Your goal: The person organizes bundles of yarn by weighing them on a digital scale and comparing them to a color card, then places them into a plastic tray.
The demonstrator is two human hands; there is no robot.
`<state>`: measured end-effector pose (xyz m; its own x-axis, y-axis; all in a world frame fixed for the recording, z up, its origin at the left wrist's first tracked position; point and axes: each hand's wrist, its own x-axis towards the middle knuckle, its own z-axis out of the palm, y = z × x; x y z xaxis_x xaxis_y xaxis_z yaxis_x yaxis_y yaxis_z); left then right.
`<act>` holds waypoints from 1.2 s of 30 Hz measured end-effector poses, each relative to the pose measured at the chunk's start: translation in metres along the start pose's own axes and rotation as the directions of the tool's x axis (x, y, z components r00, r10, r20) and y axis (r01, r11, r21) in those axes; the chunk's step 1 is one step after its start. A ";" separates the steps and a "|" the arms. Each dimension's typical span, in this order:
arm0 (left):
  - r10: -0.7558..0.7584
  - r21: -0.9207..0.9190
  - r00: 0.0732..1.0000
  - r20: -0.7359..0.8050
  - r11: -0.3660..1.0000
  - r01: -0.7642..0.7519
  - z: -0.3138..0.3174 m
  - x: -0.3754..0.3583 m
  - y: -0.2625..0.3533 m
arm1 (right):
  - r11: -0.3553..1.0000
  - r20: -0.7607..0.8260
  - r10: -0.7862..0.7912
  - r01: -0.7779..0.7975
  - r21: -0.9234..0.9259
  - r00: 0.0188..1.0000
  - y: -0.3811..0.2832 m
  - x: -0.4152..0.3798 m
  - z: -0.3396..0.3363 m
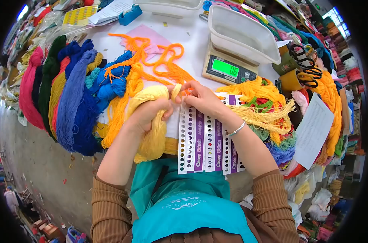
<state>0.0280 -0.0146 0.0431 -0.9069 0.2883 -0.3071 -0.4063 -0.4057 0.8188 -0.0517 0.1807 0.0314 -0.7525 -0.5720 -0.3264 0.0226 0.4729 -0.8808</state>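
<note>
My left hand (pixel 149 112) is closed around a thick pale yellow skein (pixel 152 135), which hangs down toward the table's front edge. Just to its right, my right hand (pixel 198 97) pinches a small loop of the same pale yellow yarn (pixel 176 92) between its fingers. Under my right wrist lie white and purple cross stitch cards (pixel 199 141) with rows of holes. Orange yarn (pixel 167 65) is spread loosely beyond both hands. Golden-orange strands (pixel 115 117) lie at the left of the pale skein.
A scale (pixel 228 68) with a lit green display bears a white plastic tray (pixel 242 34). Skeins in blue (pixel 72 105), green and pink are piled at the left. Tangled multicoloured yarn (pixel 269 109), a paper sheet (pixel 314 131) and black-handled scissors (pixel 309 77) are at the right.
</note>
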 end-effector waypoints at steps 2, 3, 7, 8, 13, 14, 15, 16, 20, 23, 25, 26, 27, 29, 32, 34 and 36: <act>0.030 0.068 0.999 -0.037 0.997 -0.027 0.000 0.000 -0.001 | 0.997 0.016 0.008 -0.007 -0.083 1.000 -0.001 0.000 -0.001; 0.042 0.149 0.997 -0.063 0.988 -0.032 -0.003 0.001 -0.004 | 0.997 0.016 0.007 -0.006 -0.082 1.000 -0.001 0.000 -0.001; 0.099 0.291 0.976 -0.194 0.956 -0.039 -0.013 0.000 -0.017 | 0.989 0.000 -0.039 0.039 -0.146 0.999 0.001 0.000 0.000; 0.096 0.290 0.976 -0.195 0.956 -0.037 -0.014 0.001 -0.018 | 0.987 -0.011 -0.059 0.057 -0.149 0.998 0.003 0.000 0.001; -0.053 0.164 0.961 -0.270 0.981 0.100 -0.015 0.004 -0.022 | 0.978 -0.029 -0.077 0.070 -0.196 0.997 -0.001 -0.001 0.003; -0.055 0.163 0.962 -0.269 0.981 0.101 -0.020 0.006 -0.025 | 0.975 -0.037 -0.078 0.069 -0.211 0.996 -0.001 -0.002 0.003; 0.106 0.498 0.959 -0.263 0.866 0.041 -0.025 0.007 -0.026 | 0.975 -0.038 -0.077 0.067 -0.212 0.996 -0.002 -0.003 0.003; 0.255 0.771 0.946 -0.201 0.637 -0.008 -0.028 0.007 -0.026 | 0.969 -0.043 -0.084 0.072 -0.238 0.996 -0.002 -0.003 0.003; 0.454 0.982 0.890 0.035 0.150 -0.115 -0.024 -0.010 -0.021 | 0.951 -0.055 -0.096 0.075 -0.301 0.994 -0.001 -0.001 0.005; 0.360 0.935 0.932 -0.046 0.343 -0.087 -0.020 -0.013 -0.024 | 0.948 -0.063 -0.098 0.074 -0.309 0.993 0.001 0.000 0.006; 0.386 0.949 0.922 -0.033 0.302 -0.093 -0.014 -0.016 -0.026 | 0.947 -0.064 -0.099 0.074 -0.313 0.993 0.001 -0.001 0.007; 0.410 0.960 0.912 -0.019 0.261 -0.098 -0.010 -0.016 -0.027 | 0.946 -0.066 -0.099 0.073 -0.317 0.993 0.001 -0.001 0.006; 0.410 0.960 0.912 -0.017 0.262 -0.100 -0.007 -0.016 -0.029 | 0.946 -0.068 -0.097 0.071 -0.317 0.993 0.001 -0.002 0.006; 0.462 0.974 0.886 -0.029 0.211 -0.078 -0.003 -0.015 -0.030 | 0.948 -0.057 -0.087 0.065 -0.310 0.995 0.001 -0.001 0.006; 0.311 0.999 0.950 0.015 0.028 -0.025 -0.018 -0.005 -0.022 | 0.944 -0.053 -0.094 0.072 -0.321 0.994 -0.003 -0.003 0.006; 0.115 0.708 0.965 -0.234 0.701 0.088 -0.005 -0.011 -0.012 | 0.947 -0.058 -0.100 0.077 -0.313 0.993 -0.004 -0.004 0.006; -0.225 0.028 0.943 -0.246 0.971 0.239 -0.005 -0.012 -0.009 | 0.948 -0.060 -0.109 0.086 -0.306 0.992 -0.005 -0.004 0.008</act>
<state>0.0423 -0.0187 0.0372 -0.7912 0.1493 -0.5931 -0.6077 -0.3010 0.7349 -0.0434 0.1752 0.0341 -0.7888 -0.5788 -0.2069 -0.2445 0.6042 -0.7584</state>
